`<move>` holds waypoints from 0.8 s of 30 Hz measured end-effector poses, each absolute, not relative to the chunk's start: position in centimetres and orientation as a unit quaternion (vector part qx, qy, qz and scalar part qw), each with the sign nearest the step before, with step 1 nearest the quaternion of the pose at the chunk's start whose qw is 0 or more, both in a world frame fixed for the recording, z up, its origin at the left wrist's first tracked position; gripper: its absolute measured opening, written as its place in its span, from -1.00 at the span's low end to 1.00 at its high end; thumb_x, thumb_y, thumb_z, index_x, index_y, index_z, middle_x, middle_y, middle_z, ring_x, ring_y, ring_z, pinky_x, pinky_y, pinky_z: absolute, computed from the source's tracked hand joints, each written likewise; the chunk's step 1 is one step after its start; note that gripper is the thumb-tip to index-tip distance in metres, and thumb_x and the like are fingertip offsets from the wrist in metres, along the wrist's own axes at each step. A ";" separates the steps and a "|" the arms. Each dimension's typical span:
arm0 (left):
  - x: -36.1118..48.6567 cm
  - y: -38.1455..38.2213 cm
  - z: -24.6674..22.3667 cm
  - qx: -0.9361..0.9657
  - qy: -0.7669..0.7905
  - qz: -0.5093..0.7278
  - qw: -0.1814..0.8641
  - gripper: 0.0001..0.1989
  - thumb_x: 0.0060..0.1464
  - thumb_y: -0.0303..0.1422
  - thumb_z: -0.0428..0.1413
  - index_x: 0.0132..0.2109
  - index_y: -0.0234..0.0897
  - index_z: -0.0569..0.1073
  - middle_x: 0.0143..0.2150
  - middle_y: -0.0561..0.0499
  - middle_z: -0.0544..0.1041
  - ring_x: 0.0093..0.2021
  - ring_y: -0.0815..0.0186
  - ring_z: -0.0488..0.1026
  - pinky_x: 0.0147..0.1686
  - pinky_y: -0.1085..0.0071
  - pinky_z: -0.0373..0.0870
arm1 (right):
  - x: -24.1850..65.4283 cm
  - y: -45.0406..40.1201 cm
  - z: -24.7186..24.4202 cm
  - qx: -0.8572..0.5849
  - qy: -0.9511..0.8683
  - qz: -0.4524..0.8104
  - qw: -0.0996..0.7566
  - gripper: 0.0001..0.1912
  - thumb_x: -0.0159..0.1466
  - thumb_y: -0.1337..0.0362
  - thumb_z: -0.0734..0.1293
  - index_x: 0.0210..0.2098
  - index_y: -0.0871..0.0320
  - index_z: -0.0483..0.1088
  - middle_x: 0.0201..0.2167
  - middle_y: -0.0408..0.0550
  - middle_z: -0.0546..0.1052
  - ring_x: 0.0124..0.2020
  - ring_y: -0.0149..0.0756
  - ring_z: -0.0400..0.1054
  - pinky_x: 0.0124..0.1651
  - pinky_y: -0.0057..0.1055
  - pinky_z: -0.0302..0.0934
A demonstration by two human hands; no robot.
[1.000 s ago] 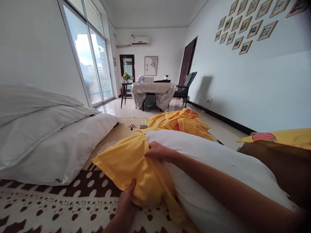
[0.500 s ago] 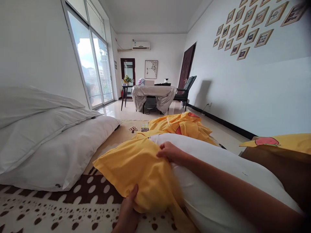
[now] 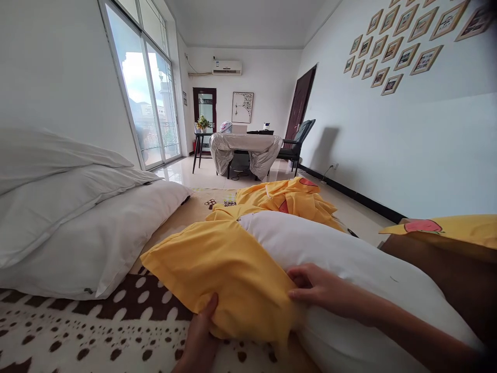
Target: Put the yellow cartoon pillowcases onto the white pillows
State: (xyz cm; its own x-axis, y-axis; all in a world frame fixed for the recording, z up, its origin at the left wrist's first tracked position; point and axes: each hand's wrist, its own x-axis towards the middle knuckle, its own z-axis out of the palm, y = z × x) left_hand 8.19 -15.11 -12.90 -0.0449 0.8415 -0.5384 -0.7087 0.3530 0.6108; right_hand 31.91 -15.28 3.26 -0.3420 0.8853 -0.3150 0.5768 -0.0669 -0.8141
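A yellow cloth cover (image 3: pixel 233 269) lies partly over the left end of a white pillow (image 3: pixel 349 259). At the bottom centre, my left hand (image 3: pixel 202 331) grips the cover's lower left part, its thumb on top and its other fingers hidden beneath. Farther right, my right hand (image 3: pixel 318 287) pinches the cover's edge where it meets the pillow. The pillow's right part is bare white. Behind it, more yellow fabric with red prints (image 3: pixel 287 199) is heaped.
Stacked white pillows (image 3: pixel 97 228) stand at the left on a brown and cream patterned blanket (image 3: pixel 128 336). Another yellow printed cloth (image 3: pixel 458 230) is at the right edge. Farther back are a covered table (image 3: pixel 248 142) and a dark chair (image 3: pixel 298 145).
My right hand has moved down and to the right along the cover's edge. My left hand keeps its hold in nearly the same place. The camera view has shifted slightly.
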 end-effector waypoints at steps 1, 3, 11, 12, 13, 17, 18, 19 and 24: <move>8.3 -15.3 -12.6 0.072 0.448 0.565 0.690 -0.56 0.06 -0.46 0.19 0.10 -0.37 0.35 0.10 -0.23 0.47 -0.02 0.00 0.51 -0.04 0.10 0.50 | 32.1 -14.8 3.6 -0.566 -0.662 0.461 0.171 -0.81 0.02 0.22 0.33 -0.44 0.23 0.38 -0.46 -0.14 0.46 -0.41 -0.37 0.28 -0.42 -0.51 0.08; 8.5 -15.7 -12.2 0.067 0.435 0.572 0.692 -0.53 0.05 -0.50 0.19 0.13 -0.37 0.32 0.10 -0.23 0.47 -0.01 0.00 0.50 -0.04 0.09 0.50 | 32.5 -13.7 4.1 -0.597 -0.641 0.435 0.208 -0.81 -0.03 0.22 0.34 -0.49 0.22 0.34 -0.54 -0.17 0.41 -0.47 -0.41 0.23 -0.46 -0.52 0.04; 9.0 -15.8 -12.6 0.053 0.415 0.584 0.696 -0.41 0.04 -0.52 0.19 0.22 -0.31 0.25 0.08 -0.24 0.49 0.02 -0.01 0.48 -0.04 0.11 0.51 | 32.4 -10.2 5.5 -0.656 -0.673 0.319 0.122 -0.88 -0.12 0.36 0.32 -0.71 0.19 0.27 -0.69 -0.21 0.30 -0.60 -0.48 0.13 -0.63 -0.54 -0.07; 9.0 -15.7 -12.7 0.050 0.415 0.583 0.697 -0.41 0.04 -0.52 0.19 0.22 -0.31 0.25 0.07 -0.24 0.49 0.02 0.00 0.48 -0.03 0.13 0.51 | 31.9 -9.7 5.6 -0.662 -0.673 0.311 0.112 -0.88 -0.13 0.39 0.32 -0.72 0.19 0.26 -0.71 -0.21 0.30 -0.63 -0.47 0.13 -0.65 -0.54 -0.07; 8.9 -15.7 -12.7 0.047 0.413 0.580 0.700 -0.41 0.04 -0.52 0.19 0.22 -0.32 0.25 0.07 -0.24 0.49 0.02 0.01 0.48 -0.02 0.13 0.50 | 31.2 -9.1 5.8 -0.668 -0.664 0.319 0.108 -0.89 -0.14 0.41 0.31 -0.72 0.19 0.26 -0.74 -0.20 0.31 -0.66 -0.46 0.15 -0.66 -0.55 -0.06; 8.4 -15.6 -12.5 0.023 0.418 0.541 0.729 -0.43 0.05 -0.48 0.20 0.20 -0.39 0.26 0.01 -0.27 0.53 -0.04 -0.03 0.52 -0.03 0.08 0.49 | 27.9 -6.7 5.7 -0.659 -0.610 0.425 0.118 -0.89 -0.14 0.45 0.28 -0.67 0.17 0.25 -0.79 -0.17 0.33 -0.71 -0.39 0.23 -0.66 -0.52 0.11; 8.3 -15.6 -12.5 0.020 0.419 0.535 0.734 -0.44 0.05 -0.47 0.20 0.20 -0.39 0.27 -0.01 -0.26 0.54 -0.06 -0.04 0.52 -0.02 0.07 0.49 | 27.1 -6.3 5.4 -0.651 -0.609 0.435 0.124 -0.88 -0.14 0.46 0.29 -0.66 0.17 0.24 -0.79 -0.17 0.34 -0.70 -0.39 0.24 -0.64 -0.52 0.14; 8.2 -15.6 -12.5 0.019 0.417 0.533 0.736 -0.44 0.04 -0.48 0.21 0.19 -0.39 0.27 -0.02 -0.25 0.55 -0.07 -0.04 0.53 -0.02 0.07 0.49 | 26.3 -5.9 5.2 -0.645 -0.611 0.439 0.134 -0.88 -0.14 0.46 0.30 -0.65 0.17 0.24 -0.77 -0.19 0.34 -0.69 -0.41 0.25 -0.63 -0.53 0.15; 8.1 -15.3 -13.0 0.032 0.409 0.542 0.733 -0.47 0.06 -0.49 0.18 0.18 -0.44 0.27 -0.12 -0.22 0.60 -0.11 -0.03 0.55 -0.04 0.08 0.49 | 24.2 -5.3 3.8 -0.613 -0.617 0.450 0.202 -0.88 -0.08 0.43 0.29 -0.49 0.17 0.29 -0.66 -0.26 0.34 -0.61 -0.47 0.25 -0.58 -0.59 0.12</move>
